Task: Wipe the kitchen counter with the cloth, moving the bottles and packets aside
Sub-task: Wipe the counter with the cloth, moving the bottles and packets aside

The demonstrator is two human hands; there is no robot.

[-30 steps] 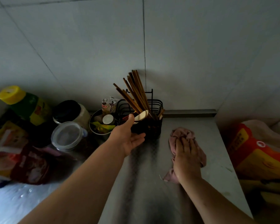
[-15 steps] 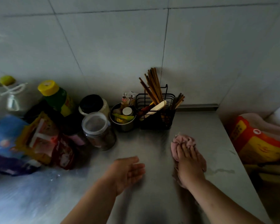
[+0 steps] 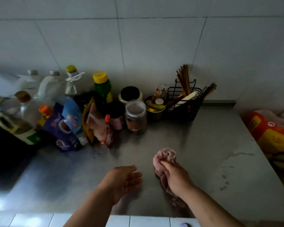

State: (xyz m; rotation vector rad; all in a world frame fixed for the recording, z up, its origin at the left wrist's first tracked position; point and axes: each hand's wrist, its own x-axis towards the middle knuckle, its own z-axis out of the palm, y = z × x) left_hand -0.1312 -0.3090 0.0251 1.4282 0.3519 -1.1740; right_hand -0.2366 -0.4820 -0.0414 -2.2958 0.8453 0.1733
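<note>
A pink cloth (image 3: pixel 164 156) lies bunched on the steel counter (image 3: pixel 203 145), and my right hand (image 3: pixel 175 176) grips its near part, pressing it down. My left hand (image 3: pixel 125 181) hovers open just left of the cloth, palm turned inward, holding nothing. Bottles (image 3: pixel 103 86) and packets (image 3: pixel 95 123) crowd the counter's back left. Among them are a green bottle with a yellow cap, clear oil jugs (image 3: pixel 51 87), a purple packet (image 3: pixel 59 128) and a blue packet (image 3: pixel 72 115).
A clear jar (image 3: pixel 136 117), a dark-lidded jar (image 3: pixel 130 94), a small bowl (image 3: pixel 155 108) and a black wire chopstick holder (image 3: pixel 185 104) stand along the back wall. An orange sack (image 3: pixel 272 135) sits off the right edge. Wet streaks (image 3: pixel 226 161) mark the right side.
My left hand has pulled back from the chopstick holder to the near counter. My right hand has dragged the cloth toward me. The view has widened to the left, showing more bottles.
</note>
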